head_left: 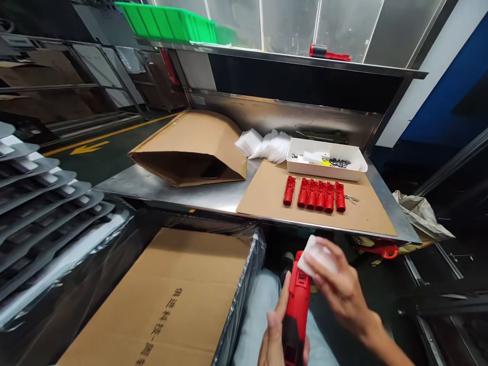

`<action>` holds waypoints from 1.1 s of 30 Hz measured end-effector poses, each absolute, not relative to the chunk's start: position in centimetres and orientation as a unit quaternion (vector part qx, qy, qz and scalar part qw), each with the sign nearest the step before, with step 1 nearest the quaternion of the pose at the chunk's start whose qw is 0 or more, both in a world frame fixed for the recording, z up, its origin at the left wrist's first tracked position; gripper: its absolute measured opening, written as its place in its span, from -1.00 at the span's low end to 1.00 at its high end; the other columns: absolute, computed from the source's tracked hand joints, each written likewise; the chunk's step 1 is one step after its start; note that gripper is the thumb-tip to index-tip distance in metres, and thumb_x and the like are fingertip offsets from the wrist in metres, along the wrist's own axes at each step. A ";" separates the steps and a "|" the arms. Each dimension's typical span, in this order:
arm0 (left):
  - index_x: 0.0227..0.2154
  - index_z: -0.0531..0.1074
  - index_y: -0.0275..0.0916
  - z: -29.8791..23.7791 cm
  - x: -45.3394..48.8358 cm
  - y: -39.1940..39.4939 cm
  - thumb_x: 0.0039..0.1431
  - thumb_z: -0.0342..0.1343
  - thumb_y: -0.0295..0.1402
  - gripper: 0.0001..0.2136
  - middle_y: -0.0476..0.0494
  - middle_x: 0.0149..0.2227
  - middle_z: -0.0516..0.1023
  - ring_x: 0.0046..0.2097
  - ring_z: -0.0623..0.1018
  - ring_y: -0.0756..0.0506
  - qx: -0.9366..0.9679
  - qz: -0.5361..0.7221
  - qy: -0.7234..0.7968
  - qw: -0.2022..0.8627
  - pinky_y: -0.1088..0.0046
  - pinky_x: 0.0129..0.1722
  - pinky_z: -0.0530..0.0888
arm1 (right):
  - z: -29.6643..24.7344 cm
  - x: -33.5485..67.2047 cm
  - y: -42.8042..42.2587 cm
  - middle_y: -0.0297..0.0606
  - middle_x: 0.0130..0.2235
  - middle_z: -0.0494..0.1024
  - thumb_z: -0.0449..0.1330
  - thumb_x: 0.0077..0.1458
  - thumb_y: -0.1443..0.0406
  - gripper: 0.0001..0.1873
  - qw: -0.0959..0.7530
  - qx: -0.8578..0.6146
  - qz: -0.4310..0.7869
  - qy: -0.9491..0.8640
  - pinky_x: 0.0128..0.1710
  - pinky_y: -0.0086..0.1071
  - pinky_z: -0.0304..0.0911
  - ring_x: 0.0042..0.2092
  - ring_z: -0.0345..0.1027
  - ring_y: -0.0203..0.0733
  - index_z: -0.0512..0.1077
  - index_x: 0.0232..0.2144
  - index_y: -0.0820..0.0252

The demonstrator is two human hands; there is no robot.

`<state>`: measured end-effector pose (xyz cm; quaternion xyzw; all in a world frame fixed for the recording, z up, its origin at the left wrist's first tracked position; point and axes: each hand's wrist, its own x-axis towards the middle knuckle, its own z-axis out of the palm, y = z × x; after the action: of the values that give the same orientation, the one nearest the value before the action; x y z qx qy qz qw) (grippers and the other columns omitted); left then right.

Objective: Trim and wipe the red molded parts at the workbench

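My left hand [273, 330] is wrapped round the lower part of a red and black handheld tool housing [300, 300], which stands nearly upright above my lap. A folded white wipe [310, 254] is pinched in my right hand [345, 287] and lies against the upper end of the housing. Several small red plastic parts [311, 194] stand in a row on a cardboard sheet [263, 195] on the bench. Beside the rightmost one lies a small metal piece [351, 199].
A white tray [324, 172] with small black parts sits behind the row, next to piled white wipes [276, 145]. An open cardboard box [206, 137] lies on the bench. A plastic-lined bin with cardboard [190, 274] is at left. The shelf holds a green crate [168, 23] and a red-black part [328, 53].
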<state>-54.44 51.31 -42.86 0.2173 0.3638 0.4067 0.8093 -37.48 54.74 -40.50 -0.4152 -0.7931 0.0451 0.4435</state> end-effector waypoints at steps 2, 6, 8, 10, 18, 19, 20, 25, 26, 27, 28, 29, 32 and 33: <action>0.26 0.17 -0.12 -42.5 -54.6 52.0 0.06 -0.03 0.25 -0.21 0.00 -0.68 0.42 -0.72 0.32 0.02 0.170 0.391 0.322 0.845 0.62 -0.73 0.21 | -40.3 -37.5 55.0 -0.13 0.31 0.19 0.09 0.26 0.32 -0.46 0.439 -0.357 0.061 -0.823 0.07 -0.25 0.39 0.22 0.26 -0.04 0.19 0.25 -0.08; -0.07 0.51 -0.17 -42.2 -55.4 52.6 0.09 0.05 0.18 -0.44 0.02 -0.71 0.37 -0.76 0.22 0.12 0.106 0.341 0.262 0.896 0.72 -0.75 0.13 | -39.6 -37.2 55.5 -0.10 0.30 0.24 0.04 0.29 0.35 -0.54 0.407 -0.361 0.078 -0.836 0.12 -0.26 0.33 0.23 0.24 -0.08 0.27 0.21 0.05; -0.46 0.52 -0.32 -42.2 -55.9 52.6 0.13 0.05 0.15 -0.47 0.04 -0.75 0.27 -0.79 0.11 0.17 0.076 0.289 0.218 0.929 0.74 -0.79 0.02 | -39.4 -36.9 55.6 -0.10 0.31 0.20 0.02 0.30 0.37 -0.53 0.388 -0.348 0.089 -0.849 0.14 -0.30 0.30 0.25 0.21 -0.11 0.25 0.23 0.07; -0.72 0.32 -0.32 -42.1 -56.1 52.6 0.15 0.03 0.15 -0.39 0.06 -0.82 0.16 -0.80 0.05 0.17 0.070 0.244 0.192 0.948 0.72 -0.83 -0.09 | -39.3 -36.7 55.6 -0.12 0.30 0.23 0.05 0.29 0.35 -0.50 0.370 -0.311 0.102 -0.869 0.11 -0.34 0.33 0.23 0.23 -0.13 0.20 0.26 0.04; -0.85 0.13 -0.20 -42.1 -55.9 53.1 0.28 -0.16 0.10 -0.34 0.09 -0.92 -0.04 -0.87 -0.10 0.16 0.069 0.192 0.153 0.967 0.64 -0.90 -0.25 | -39.4 -37.1 55.8 -0.06 0.06 0.53 0.02 0.32 0.29 -0.52 0.396 -0.285 0.072 -0.870 0.01 -0.36 0.42 0.14 0.36 -0.11 0.20 0.26 0.17; -0.86 0.12 -0.19 -42.0 -55.8 53.2 0.28 -0.19 0.11 -0.33 0.09 -0.93 -0.05 -0.88 -0.14 0.16 0.062 0.176 0.148 0.971 0.61 -0.91 -0.27 | -39.3 -37.2 55.9 -0.08 0.04 0.55 0.02 0.32 0.32 -0.54 0.394 -0.299 0.065 -0.866 0.01 -0.35 0.43 0.12 0.39 -0.13 0.23 0.24 0.14; -0.87 0.10 -0.18 -41.9 -55.8 53.3 0.27 -0.20 0.13 -0.32 0.10 -0.93 -0.08 -0.88 -0.20 0.16 0.052 0.165 0.150 0.973 0.58 -0.91 -0.29 | -39.2 -37.2 56.0 -0.10 0.04 0.56 0.02 0.31 0.35 -0.55 0.397 -0.317 0.060 -0.859 0.02 -0.34 0.42 0.11 0.40 -0.14 0.26 0.22 0.12; -0.89 0.01 -0.19 -41.9 -55.8 53.3 0.26 -0.10 0.10 -0.31 0.18 -0.92 -0.23 -0.82 -0.35 0.21 -0.011 0.171 0.213 0.962 0.64 -0.88 -0.33 | -39.3 -36.7 56.5 -0.10 -0.06 0.62 0.02 0.32 0.32 -0.60 0.413 -0.283 0.066 -0.863 -0.07 -0.41 0.46 0.01 0.49 -0.18 0.30 0.17 0.20; -0.89 0.02 -0.19 -42.0 -55.8 53.2 0.25 -0.09 0.10 -0.32 0.18 -0.92 -0.20 -0.82 -0.34 0.21 -0.015 0.166 0.213 0.963 0.65 -0.88 -0.32 | -39.4 -36.6 56.6 -0.11 -0.06 0.62 0.02 0.31 0.35 -0.63 0.403 -0.298 0.059 -0.863 -0.09 -0.41 0.48 -0.02 0.51 -0.19 0.34 0.13 0.18; -0.88 0.03 -0.20 -42.2 -55.8 53.1 0.25 -0.09 0.11 -0.32 0.18 -0.91 -0.16 -0.82 -0.33 0.22 -0.024 0.164 0.214 0.963 0.66 -0.89 -0.31 | -39.6 -36.4 56.6 -0.12 -0.05 0.61 0.02 0.30 0.37 -0.64 0.396 -0.322 0.054 -0.858 -0.09 -0.40 0.48 -0.02 0.51 -0.18 0.37 0.11 0.17; -0.88 0.04 -0.20 -42.3 -55.7 53.0 0.24 -0.08 0.11 -0.32 0.17 -0.90 -0.13 -0.82 -0.33 0.22 -0.034 0.162 0.214 0.963 0.65 -0.89 -0.30 | -39.8 -36.2 56.6 -0.11 -0.03 0.60 0.02 0.29 0.39 -0.63 0.394 -0.335 0.051 -0.854 -0.07 -0.38 0.47 0.00 0.50 -0.17 0.37 0.11 0.15; -0.88 0.06 -0.20 -42.4 -55.7 52.9 0.24 -0.06 0.09 -0.33 0.17 -0.89 -0.12 -0.82 -0.33 0.22 -0.042 0.163 0.217 0.962 0.65 -0.89 -0.29 | -40.0 -36.1 56.5 -0.11 -0.02 0.59 0.03 0.29 0.38 -0.61 0.394 -0.333 0.053 -0.855 -0.04 -0.35 0.46 0.03 0.48 -0.15 0.33 0.14 0.14; -0.88 0.08 -0.21 -42.6 -55.6 52.8 0.25 -0.01 0.02 -0.35 0.18 -0.89 -0.15 -0.79 -0.35 0.19 -0.042 0.167 0.239 0.956 0.66 -0.87 -0.26 | -40.4 -36.0 56.3 -0.12 -0.03 0.60 0.07 0.29 0.34 -0.52 0.392 -0.288 0.080 -0.870 0.01 -0.35 0.43 0.07 0.44 -0.14 0.22 0.24 0.14; -0.88 0.08 -0.21 -42.6 -55.5 52.7 0.25 -0.02 0.03 -0.35 0.18 -0.89 -0.14 -0.78 -0.35 0.19 -0.038 0.166 0.246 0.954 0.66 -0.86 -0.25 | -40.5 -36.0 56.3 -0.14 -0.05 0.61 0.07 0.29 0.34 -0.54 0.390 -0.290 0.075 -0.871 0.00 -0.36 0.43 0.05 0.46 -0.15 0.24 0.22 0.13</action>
<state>-55.52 52.74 -42.58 -0.0381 0.2460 0.1660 0.9542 -36.02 56.27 -40.47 -0.2902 -0.8706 0.0748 0.3902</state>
